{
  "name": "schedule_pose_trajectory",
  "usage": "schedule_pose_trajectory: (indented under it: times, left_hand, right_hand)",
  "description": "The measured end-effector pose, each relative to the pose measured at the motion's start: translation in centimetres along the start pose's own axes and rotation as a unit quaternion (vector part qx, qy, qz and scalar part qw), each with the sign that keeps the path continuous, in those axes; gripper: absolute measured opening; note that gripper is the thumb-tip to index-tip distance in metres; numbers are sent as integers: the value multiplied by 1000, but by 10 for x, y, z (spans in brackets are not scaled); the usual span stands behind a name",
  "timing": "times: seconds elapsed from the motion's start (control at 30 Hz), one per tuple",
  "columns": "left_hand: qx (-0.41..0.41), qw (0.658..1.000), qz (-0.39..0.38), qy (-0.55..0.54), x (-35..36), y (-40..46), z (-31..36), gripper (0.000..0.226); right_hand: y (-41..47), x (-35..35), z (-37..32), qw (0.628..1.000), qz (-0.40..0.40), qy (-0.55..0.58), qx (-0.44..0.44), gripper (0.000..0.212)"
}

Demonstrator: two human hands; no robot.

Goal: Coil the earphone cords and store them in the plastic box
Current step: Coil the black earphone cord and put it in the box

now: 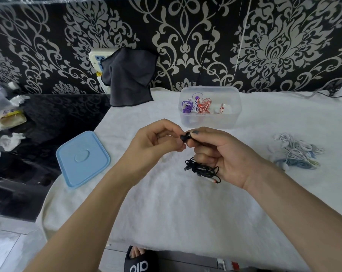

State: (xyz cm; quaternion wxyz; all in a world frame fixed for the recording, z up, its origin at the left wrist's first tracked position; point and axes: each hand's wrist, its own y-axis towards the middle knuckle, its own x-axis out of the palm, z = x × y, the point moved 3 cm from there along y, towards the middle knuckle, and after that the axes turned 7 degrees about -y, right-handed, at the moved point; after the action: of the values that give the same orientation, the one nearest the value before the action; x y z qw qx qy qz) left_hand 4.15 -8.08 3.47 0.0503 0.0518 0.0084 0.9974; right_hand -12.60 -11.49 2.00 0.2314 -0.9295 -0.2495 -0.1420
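Left hand (158,142): raised above the white towel (166,209) that covers the desk; its grip is pressed together, fingertips pinching the near end of the black earphone cord (202,169).
Right hand (223,154): just beside the left, fingertips almost meeting it; thumb and forefinger pinch a small black earbud (186,137), the lower fingers curled around the cord.
Black earphone cord: a loose, tangled bundle hanging below the right grip, toward the wrist side; whether its lowest loops touch the towel cannot be told.
Plastic box (210,122): clear, lid off, standing on the towel just beyond the two grips, away from the person.
Box contents: coiled purple cords (187,107) at its left, red-and-white cords (203,107) at its middle.
Blue lid (83,159): flat on the towel's edge, well to the left of the left grip.
Pale cords (297,152): a heap of white and bluish earphones on the towel, well to the right of the right grip.
Dark cloth (130,75): draped against the patterned wall, beyond and left of the grips.
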Motion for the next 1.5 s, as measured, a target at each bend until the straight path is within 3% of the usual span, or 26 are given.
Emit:
schedule_pose_trajectory:
  times: [0.53,0.77,1.07,1.5]
  left_hand:
    - [28,994,67,76,6,-5,6,11]
    - [21,994,82,76,4,-5,7,10]
    - [10,998,58,36,2,-2,3,15]
    - [22,999,36,-17,1,1,1,10]
  right_hand:
    - [2,1,-1,997,36,-37,-64,6]
    - [1,1,-1,997,37,-32,-68,13]
    - [-2,2,-2,998,34,-18,-45,19]
    - [-4,9,4,995,17,96,-2,22]
